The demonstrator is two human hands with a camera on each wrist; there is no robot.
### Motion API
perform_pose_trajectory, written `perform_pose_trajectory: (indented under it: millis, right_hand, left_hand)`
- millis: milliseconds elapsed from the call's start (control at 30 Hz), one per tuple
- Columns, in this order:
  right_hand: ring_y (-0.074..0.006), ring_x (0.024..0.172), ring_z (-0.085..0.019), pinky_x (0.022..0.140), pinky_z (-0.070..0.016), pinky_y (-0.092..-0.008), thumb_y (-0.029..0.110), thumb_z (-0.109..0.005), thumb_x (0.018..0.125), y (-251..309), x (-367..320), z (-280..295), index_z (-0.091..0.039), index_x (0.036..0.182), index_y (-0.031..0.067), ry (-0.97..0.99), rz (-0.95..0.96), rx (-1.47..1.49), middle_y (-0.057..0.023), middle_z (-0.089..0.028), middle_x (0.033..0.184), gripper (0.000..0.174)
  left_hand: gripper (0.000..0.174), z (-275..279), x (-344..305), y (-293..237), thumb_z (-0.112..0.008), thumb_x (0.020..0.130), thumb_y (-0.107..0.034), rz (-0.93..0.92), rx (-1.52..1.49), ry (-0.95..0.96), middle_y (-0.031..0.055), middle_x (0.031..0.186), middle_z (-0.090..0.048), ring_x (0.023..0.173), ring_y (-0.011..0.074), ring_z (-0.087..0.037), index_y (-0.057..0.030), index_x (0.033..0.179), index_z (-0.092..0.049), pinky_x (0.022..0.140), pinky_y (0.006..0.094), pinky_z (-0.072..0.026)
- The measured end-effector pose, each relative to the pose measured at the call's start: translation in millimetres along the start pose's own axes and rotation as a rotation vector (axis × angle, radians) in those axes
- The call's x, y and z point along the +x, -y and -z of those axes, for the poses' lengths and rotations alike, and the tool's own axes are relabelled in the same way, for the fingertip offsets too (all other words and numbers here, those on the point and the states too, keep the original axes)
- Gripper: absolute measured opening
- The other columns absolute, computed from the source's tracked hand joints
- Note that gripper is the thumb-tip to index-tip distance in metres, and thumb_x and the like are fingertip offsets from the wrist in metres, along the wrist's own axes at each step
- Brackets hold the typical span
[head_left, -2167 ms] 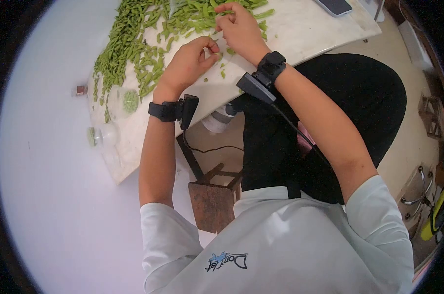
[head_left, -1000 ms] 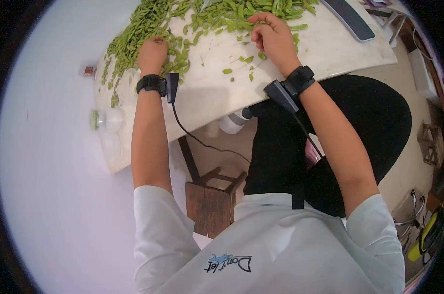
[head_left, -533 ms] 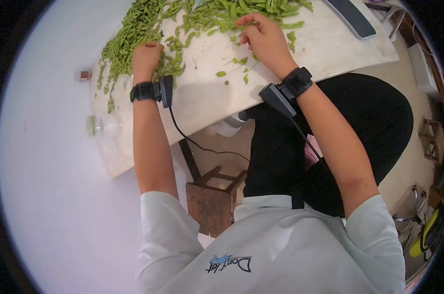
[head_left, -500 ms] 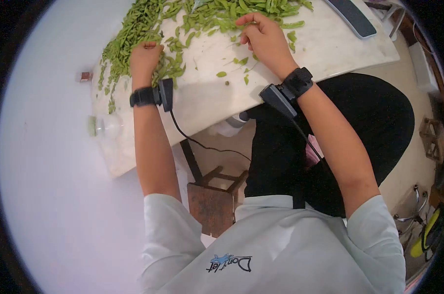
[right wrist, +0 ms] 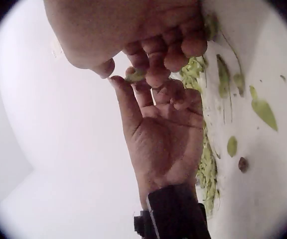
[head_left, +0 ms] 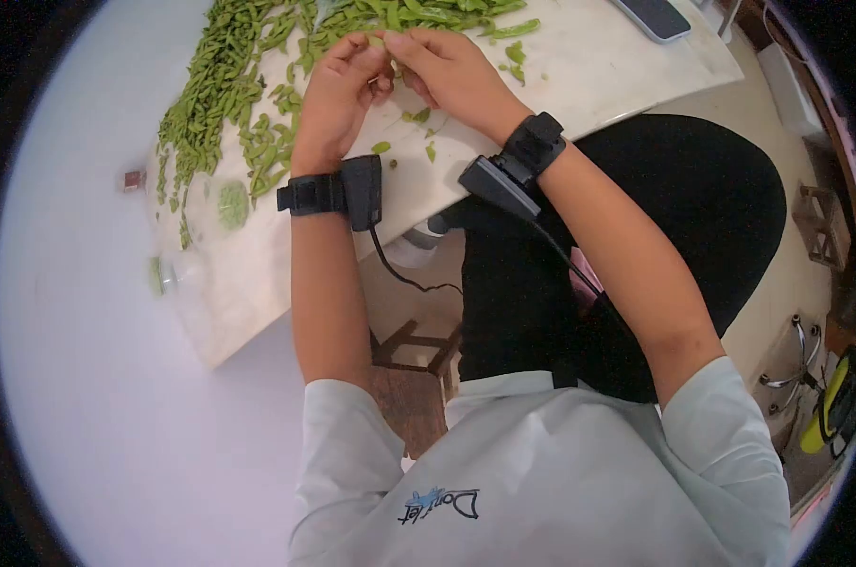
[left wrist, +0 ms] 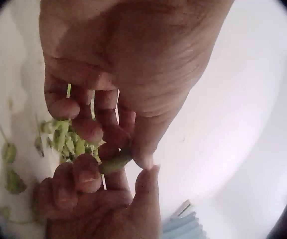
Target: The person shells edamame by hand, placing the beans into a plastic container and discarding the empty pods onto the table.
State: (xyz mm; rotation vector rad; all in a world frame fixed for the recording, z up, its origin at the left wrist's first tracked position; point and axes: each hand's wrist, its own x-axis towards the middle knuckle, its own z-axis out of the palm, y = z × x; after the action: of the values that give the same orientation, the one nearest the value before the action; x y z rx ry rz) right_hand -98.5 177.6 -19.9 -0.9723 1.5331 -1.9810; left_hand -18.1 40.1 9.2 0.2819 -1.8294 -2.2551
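In the head view my left hand (head_left: 338,94) and right hand (head_left: 456,76) meet fingertip to fingertip over the table's white top (head_left: 636,80). Between them is one green bean pod (left wrist: 115,163), pinched from both sides. The right wrist view shows that same pod (right wrist: 135,75) at the two thumbs, partly covered by fingers. Behind the hands, a large heap of green pods (head_left: 222,80) spreads across the far left of the table. More pods (head_left: 428,13) lie at the far edge of the view. Leaf bits (right wrist: 265,113) and a small brown piece (right wrist: 243,164) lie near the hands.
Shelled green beans (head_left: 232,205) sit in a clear container at the left. Further left lies another clear container with a green end (head_left: 156,275). A dark flat device (head_left: 657,14) rests at the far right corner. A wooden stool (head_left: 409,402) stands below the table edge.
My left hand has left the pod heap at the left and come right to meet the right hand. A pod is now pinched between both. The right hand has shifted left; the view has shifted too.
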Motion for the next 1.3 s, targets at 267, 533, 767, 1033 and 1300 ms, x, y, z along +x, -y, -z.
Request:
perform_pose_trajectory:
  millis: [267,533,767,1033,1300]
  right_hand:
    - [-0.0225,0.051,-0.054,0.058,-0.0452,-0.035,0.039,-0.043,0.094,0.7,3.5,-2.0,-0.061,0.073,-0.0011,-0.005,0.063,-0.169,-0.0105,-0.055,0.053,0.048]
    - [-0.0075,0.044,-0.037,0.043,-0.0313,-0.0245,0.028,-0.047,0.097,6.2,0.2,-4.0,-0.047,0.06,0.0035,0.175,0.019,0.337,0.0005,-0.041,0.049,0.045]
    - [-0.0089,0.047,-0.043,0.045,-0.0354,-0.0248,0.025,-0.052,0.095,24.7,-8.1,-3.4,-0.055,0.066,0.0001,0.147,0.049,0.172,-0.0015,-0.049,0.055,0.038]
    - [-0.0117,0.053,-0.05,0.05,-0.0403,-0.0267,0.023,-0.054,0.093,18.8,-8.3,-2.4,-0.06,0.074,-0.0011,0.011,0.17,-0.113,-0.0054,-0.056,0.059,0.031]
    - [-0.0139,0.055,-0.051,0.053,-0.0411,-0.029,0.019,-0.051,0.092,9.5,-4.1,-5.7,-0.058,0.077,-0.0017,0.025,0.095,-0.091,-0.0068,-0.056,0.061,0.026]
  left_hand:
    - [0.024,17.4,10.7,25.7,-0.051,0.095,-0.023,-0.133,-0.101,-0.035,0.0064,0.085,-0.062,0.074,0.0149,-0.057,-0.002,0.104,-0.058,0.069,0.0276,-0.0457]
    - [0.026,-9.3,-11.0,10.7,-0.056,0.092,-0.032,-0.285,-0.002,0.156,0.006,0.084,-0.063,0.068,0.014,-0.059,-0.0054,0.094,-0.058,0.062,0.0281,-0.0521]
    - [0.026,-1.6,-5.5,14.6,-0.056,0.092,-0.032,-0.365,-0.008,0.231,0.0046,0.079,-0.06,0.067,0.0137,-0.059,-0.0058,0.09,-0.056,0.06,0.0273,-0.0523]
    - [0.022,-12.9,-10.3,9.7,-0.058,0.092,-0.028,-0.299,0.075,0.004,0.0035,0.071,-0.058,0.061,0.0131,-0.056,-0.006,0.088,-0.057,0.057,0.0261,-0.0491]
    - [0.021,-9.8,-8.8,10.6,-0.057,0.093,-0.025,-0.278,0.11,-0.101,0.0038,0.069,-0.058,0.059,0.0127,-0.055,-0.0041,0.091,-0.057,0.057,0.0251,-0.0473]
